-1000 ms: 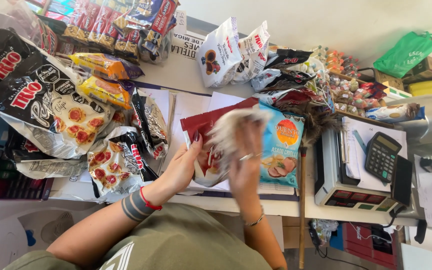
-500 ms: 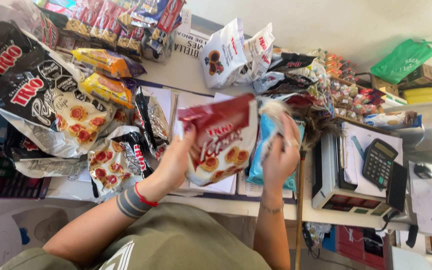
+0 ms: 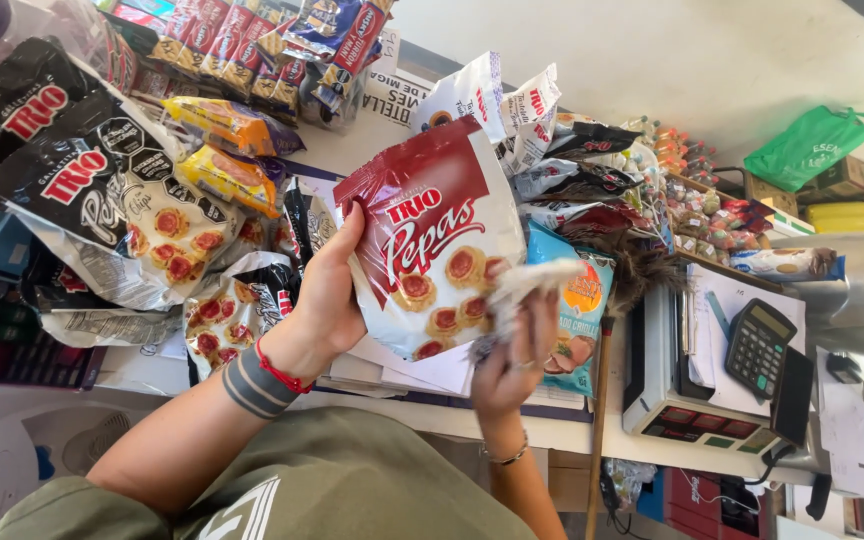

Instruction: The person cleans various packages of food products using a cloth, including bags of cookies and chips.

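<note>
left hand: grip closed on the red-and-white cookie bag, thumb on its front, fingers behind; gray-and-red wristbands on the wrist
right hand: grip closed on a whitish cloth, blurred from motion, pressed at the bag's lower right corner
cookie bag: lifted off the desk, upright, over the near-edge middle, front facing the camera
change: a second ago the bag lay low on the desk under both hands; half a second ago it was raised and tilted; now it is steeper and nearer the camera, and the cloth has come onto its face
meaning: looks like wiping the bag, now on its front side; a judgement only
below the bag: papers and a blue snack bag on the desk
left side of desk: large black cookie bags, yellow snack packs
far edge: white bags, hanging red wrappers
right side of desk: scale with a black calculator on it
far right: green bag
</note>
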